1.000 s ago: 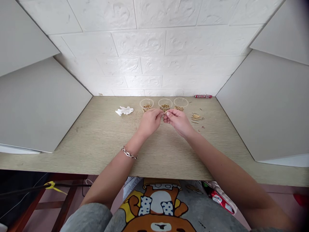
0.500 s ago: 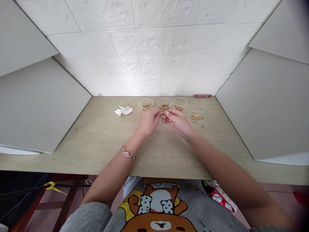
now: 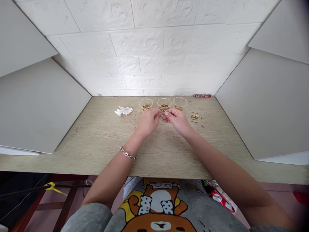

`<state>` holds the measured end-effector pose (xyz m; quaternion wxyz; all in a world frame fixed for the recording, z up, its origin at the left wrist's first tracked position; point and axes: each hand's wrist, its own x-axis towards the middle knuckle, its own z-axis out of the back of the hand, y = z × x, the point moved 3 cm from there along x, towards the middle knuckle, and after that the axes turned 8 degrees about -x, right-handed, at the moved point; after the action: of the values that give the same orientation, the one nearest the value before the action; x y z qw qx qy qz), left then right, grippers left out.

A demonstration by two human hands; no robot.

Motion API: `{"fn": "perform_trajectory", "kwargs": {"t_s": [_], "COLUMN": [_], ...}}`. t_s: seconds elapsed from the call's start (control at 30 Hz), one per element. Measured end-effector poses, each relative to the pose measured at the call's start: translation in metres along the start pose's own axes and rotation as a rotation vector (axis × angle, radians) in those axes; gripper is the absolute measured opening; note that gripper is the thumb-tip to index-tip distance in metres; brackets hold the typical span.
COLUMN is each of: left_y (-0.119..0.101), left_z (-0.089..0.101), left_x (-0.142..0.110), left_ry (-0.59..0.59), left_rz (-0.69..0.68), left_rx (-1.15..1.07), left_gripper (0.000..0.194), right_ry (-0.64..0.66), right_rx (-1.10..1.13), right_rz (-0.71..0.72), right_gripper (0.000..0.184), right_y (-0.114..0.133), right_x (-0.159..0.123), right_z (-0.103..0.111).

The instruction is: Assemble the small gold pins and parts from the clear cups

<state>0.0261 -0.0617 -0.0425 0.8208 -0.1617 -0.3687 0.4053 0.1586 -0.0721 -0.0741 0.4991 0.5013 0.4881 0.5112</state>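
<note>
My left hand (image 3: 150, 120) and my right hand (image 3: 177, 120) meet fingertip to fingertip, both closed in a pinch. A tiny gold-coloured piece shows at the right fingertips; its kind is too small to make out, and what the left fingers hold is hidden. Just beyond them stands a clear round cup (image 3: 164, 100) with small gold-coloured parts (image 3: 164, 106) in it. A second clear cup (image 3: 145, 101) with gold-coloured bits is behind my left hand. The third clear cup (image 3: 180, 100), behind my right hand, has similar bits low in it.
Thin gold-coloured rods (image 3: 196, 116) lie in a loose pile to the right. Crumpled white tissue (image 3: 124, 111) is at the left, with tiny bits scattered near it. A red tube (image 3: 202, 95) lies against the white wall (image 3: 145, 42). Grey panels (image 3: 270, 106) flank the table (image 3: 159, 154).
Both hands stay almost in place; the right fingers shift very slightly around the pinch. Cups and rods have not moved.
</note>
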Motion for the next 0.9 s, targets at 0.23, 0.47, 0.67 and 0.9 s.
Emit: {"fn": "perform_trajectory", "kwargs": {"t_s": [0.23,0.47,0.67,0.9], "left_y": [-0.0023,-0.0009,-0.0007,-0.0001], "left_z": [0.0008,-0.0014,-0.0009,0.0012], "left_x": [-0.001,-0.0016,-0.0012,0.0008], "left_ry": [0.036,0.046,0.053,0.112], "left_rz": [-0.03,-0.032,-0.003,0.089], "left_rx": [0.044,0.053,0.013,-0.096], "left_gripper": [0.023,0.023,0.023,0.022], "right_ry": [-0.062,-0.062,-0.047,-0.019], "right_rx": [-0.333,-0.432,-0.458,-0.455], "right_rz": [0.182,0.224,0.244,0.253], "right_gripper": [0.014,0.014,0.013,0.013], "right_y": [0.003,0.0026,0.0061,0.0085], "right_x": [-0.0031,-0.003,-0.0048,-0.0052], "right_z": [0.0051,0.0063,0.0067,0.0072]}}
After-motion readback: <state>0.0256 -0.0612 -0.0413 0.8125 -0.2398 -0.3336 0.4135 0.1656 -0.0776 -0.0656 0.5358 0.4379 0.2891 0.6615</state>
